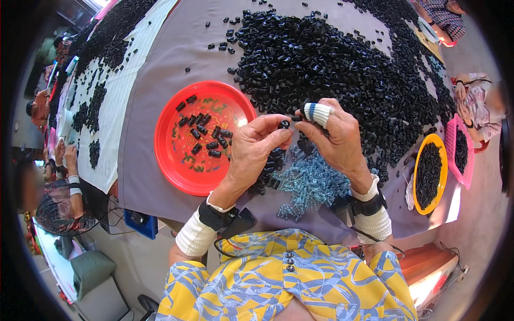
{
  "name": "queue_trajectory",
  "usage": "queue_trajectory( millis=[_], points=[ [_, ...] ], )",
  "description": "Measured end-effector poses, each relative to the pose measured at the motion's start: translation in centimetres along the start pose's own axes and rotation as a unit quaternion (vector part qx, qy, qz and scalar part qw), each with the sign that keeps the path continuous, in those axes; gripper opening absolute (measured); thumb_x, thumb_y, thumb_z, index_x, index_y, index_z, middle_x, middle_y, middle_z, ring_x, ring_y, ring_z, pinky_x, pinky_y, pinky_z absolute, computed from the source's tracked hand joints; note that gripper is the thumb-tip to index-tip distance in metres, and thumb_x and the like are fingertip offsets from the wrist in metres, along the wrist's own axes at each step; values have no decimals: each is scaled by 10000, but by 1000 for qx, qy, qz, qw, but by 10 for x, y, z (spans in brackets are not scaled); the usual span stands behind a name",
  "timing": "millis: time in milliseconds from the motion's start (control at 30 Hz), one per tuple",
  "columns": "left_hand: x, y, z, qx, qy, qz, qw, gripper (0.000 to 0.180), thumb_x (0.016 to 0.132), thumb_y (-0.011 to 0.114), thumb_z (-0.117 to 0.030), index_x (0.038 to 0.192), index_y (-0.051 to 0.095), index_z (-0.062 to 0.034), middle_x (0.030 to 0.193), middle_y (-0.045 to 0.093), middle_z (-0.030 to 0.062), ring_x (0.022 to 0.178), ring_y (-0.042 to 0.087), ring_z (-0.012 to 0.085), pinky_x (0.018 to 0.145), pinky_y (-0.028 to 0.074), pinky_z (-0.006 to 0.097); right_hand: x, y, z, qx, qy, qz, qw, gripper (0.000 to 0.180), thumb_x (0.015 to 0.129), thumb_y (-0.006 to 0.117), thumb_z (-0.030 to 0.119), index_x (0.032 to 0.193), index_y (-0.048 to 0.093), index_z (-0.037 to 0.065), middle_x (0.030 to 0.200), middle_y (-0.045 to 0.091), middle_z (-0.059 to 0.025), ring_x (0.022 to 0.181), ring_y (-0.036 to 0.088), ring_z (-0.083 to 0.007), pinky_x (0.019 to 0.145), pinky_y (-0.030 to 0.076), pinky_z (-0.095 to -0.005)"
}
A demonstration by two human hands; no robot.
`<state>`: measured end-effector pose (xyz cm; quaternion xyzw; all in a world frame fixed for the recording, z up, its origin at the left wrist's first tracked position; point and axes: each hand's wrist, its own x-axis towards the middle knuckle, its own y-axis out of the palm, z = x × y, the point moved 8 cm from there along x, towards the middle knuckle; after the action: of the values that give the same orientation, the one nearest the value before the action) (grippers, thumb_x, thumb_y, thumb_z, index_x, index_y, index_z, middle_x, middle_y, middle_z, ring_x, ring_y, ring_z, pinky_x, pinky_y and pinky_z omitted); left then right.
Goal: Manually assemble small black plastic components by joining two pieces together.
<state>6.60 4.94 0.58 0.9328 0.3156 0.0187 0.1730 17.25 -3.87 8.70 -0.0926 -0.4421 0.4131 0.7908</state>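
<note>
Over the table's near side, my left hand (pixel 252 152) pinches a small black plastic piece (pixel 284 124) between thumb and forefinger, its round end showing. My right hand (pixel 340 140) is close beside it, thumb and fingers pressed together on something small and dark, partly hidden. A white knit finger sleeve with a blue stripe (pixel 318 114) covers one right finger. Below my hands lies a heap of small bluish coil springs (pixel 310 179). To the left, a red plate (pixel 164 155) bears several short black cylindrical pieces (pixel 201 129). A large pile of black plastic pieces (pixel 321 64) spreads beyond my hands.
A yellow bowl (pixel 442 160) and a pink basket (pixel 463 174), both with black pieces, are at the right edge. Another person's hands (pixel 65 155) work at the left over a white-covered table (pixel 115 123). Below the left edge hangs a blue tray (pixel 140 224).
</note>
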Motion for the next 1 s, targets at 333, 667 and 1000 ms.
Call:
queue_trajectory(
  millis=[333, 667, 1000],
  points=[
    [2, 1, 0, 44, 15, -14, 999, 242, 891, 613, -47, 1118, 627, 36, 861, 676, 45, 739, 613, 65, 679, 523, 205, -2, 8, 3, -66, -49, 39, 996, 141, 740, 718, 103, 799, 621, 20, 740, 606, -83, 684, 578, -260, 739, 436, -369],
    [0, -1, -7, 150, 46, -30, 987, 235, 844, 644, -3, 1078, 663, 14, 882, 658, 32, 785, 610, 63, 674, 507, 194, -6, 15, 10, -126, -75, 73, 986, 163, 728, 699, 103, 826, 609, 7, 775, 588, -100, 736, 565, -266, 776, 419, -395],
    [0, 1, -6, 130, 34, -28, 991, 235, 843, 629, 16, 1075, 664, 16, 894, 655, 39, 790, 611, 66, 675, 505, 195, -7, 16, 11, -159, -56, 89, 982, 141, 747, 678, 111, 814, 600, 15, 768, 569, -92, 770, 551, -259, 815, 394, -403]
  ],
)
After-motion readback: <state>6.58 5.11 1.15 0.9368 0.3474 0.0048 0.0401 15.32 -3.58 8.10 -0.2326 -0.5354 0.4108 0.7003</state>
